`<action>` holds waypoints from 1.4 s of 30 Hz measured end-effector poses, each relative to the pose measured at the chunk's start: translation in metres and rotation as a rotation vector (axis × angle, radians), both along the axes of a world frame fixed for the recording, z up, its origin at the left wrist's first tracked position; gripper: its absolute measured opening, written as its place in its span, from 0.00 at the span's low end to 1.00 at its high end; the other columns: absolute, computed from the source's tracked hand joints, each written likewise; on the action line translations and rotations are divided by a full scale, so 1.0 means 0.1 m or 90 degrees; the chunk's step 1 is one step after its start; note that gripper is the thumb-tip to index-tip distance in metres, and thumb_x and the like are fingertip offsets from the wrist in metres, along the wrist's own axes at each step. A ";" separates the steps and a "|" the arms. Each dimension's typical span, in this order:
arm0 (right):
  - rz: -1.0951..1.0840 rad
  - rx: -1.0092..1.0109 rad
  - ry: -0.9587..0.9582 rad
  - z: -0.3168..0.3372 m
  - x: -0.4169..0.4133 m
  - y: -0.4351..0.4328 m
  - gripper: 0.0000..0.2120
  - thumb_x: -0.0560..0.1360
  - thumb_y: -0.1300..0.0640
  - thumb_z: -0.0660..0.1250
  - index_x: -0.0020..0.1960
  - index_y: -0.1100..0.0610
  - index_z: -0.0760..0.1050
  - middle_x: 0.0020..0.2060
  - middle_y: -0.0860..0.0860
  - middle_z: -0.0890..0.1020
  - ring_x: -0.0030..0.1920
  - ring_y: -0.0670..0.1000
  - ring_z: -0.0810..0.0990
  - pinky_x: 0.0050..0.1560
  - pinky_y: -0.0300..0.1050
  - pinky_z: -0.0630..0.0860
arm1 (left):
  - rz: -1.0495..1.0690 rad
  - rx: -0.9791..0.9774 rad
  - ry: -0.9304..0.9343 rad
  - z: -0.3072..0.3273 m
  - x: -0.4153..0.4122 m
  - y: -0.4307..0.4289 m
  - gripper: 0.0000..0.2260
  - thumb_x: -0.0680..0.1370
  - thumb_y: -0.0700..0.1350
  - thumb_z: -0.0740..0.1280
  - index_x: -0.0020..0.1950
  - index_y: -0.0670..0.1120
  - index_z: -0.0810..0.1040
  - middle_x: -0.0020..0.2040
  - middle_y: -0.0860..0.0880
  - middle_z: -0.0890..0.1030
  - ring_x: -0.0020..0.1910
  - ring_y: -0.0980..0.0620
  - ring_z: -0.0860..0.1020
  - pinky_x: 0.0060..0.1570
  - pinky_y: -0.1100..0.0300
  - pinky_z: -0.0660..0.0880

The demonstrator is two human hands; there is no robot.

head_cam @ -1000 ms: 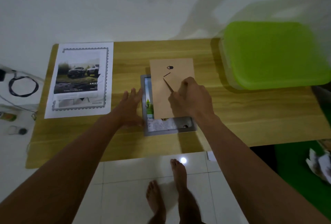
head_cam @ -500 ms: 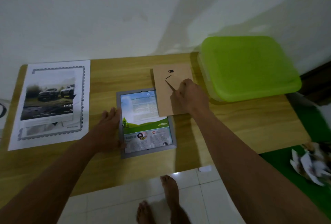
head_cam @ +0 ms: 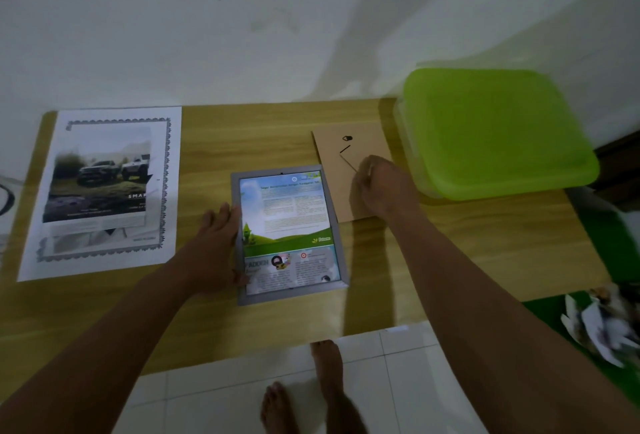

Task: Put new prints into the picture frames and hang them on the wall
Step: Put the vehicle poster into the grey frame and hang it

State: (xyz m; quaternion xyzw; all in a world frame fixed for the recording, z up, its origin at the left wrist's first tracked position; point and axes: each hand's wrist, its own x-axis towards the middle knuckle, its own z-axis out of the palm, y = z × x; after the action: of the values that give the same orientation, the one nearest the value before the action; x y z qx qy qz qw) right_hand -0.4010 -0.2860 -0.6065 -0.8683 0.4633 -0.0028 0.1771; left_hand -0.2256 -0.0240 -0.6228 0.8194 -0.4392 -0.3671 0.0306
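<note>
Both arms outstretched; left hand flat, right hand with fingers curled.

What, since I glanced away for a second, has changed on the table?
The right hand slid the backing board rightward off the frame, uncovering the old print; its grip on the board holds. The left hand at the frame's edge, car print and green box unchanged.

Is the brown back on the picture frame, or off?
Off. The brown back lies on the table beside the frame, leaving its print showing.
</note>
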 end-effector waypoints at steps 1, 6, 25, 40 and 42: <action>0.015 -0.005 -0.007 -0.02 0.00 0.02 0.09 0.78 0.48 0.64 0.51 0.54 0.73 0.49 0.53 0.80 0.54 0.57 0.78 0.54 0.57 0.76 | 0.002 -0.001 0.001 0.00 0.00 0.00 0.59 0.68 0.52 0.79 0.78 0.46 0.34 0.79 0.47 0.36 0.77 0.42 0.36 0.75 0.46 0.50; 0.081 0.028 0.058 -0.07 -0.04 0.12 0.32 0.78 0.37 0.61 0.73 0.58 0.63 0.72 0.61 0.67 0.74 0.61 0.62 0.70 0.61 0.65 | -0.007 0.001 -0.008 0.01 -0.01 -0.01 0.60 0.67 0.54 0.79 0.79 0.45 0.34 0.79 0.46 0.36 0.77 0.41 0.36 0.75 0.46 0.48; 0.052 -0.018 0.099 -0.21 -0.16 0.19 0.34 0.78 0.37 0.60 0.73 0.60 0.60 0.72 0.64 0.64 0.73 0.64 0.62 0.67 0.65 0.67 | -0.009 0.002 -0.013 0.12 -0.02 -0.02 0.57 0.68 0.50 0.79 0.79 0.45 0.37 0.80 0.45 0.39 0.78 0.40 0.38 0.75 0.44 0.51; 0.352 0.076 0.112 -0.15 -0.09 0.84 0.47 0.75 0.31 0.59 0.81 0.54 0.42 0.80 0.53 0.42 0.79 0.54 0.39 0.76 0.64 0.45 | 0.009 -0.035 -0.079 0.23 -0.16 -0.01 0.53 0.70 0.61 0.74 0.80 0.48 0.42 0.80 0.42 0.42 0.78 0.39 0.42 0.75 0.46 0.48; 0.356 0.069 0.104 -0.16 -0.10 0.86 0.48 0.75 0.30 0.59 0.81 0.54 0.43 0.80 0.53 0.44 0.79 0.55 0.40 0.76 0.65 0.46 | -0.007 -0.020 -0.101 0.22 -0.19 -0.01 0.56 0.67 0.64 0.74 0.80 0.46 0.42 0.80 0.42 0.43 0.78 0.38 0.42 0.75 0.45 0.48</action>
State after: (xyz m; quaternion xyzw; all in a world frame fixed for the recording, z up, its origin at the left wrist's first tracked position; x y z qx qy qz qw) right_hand -0.4108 -0.2004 -0.6229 -0.9489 0.2180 0.1408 0.1793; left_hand -0.2444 -0.0245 -0.6012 0.8428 -0.4508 -0.2939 0.0067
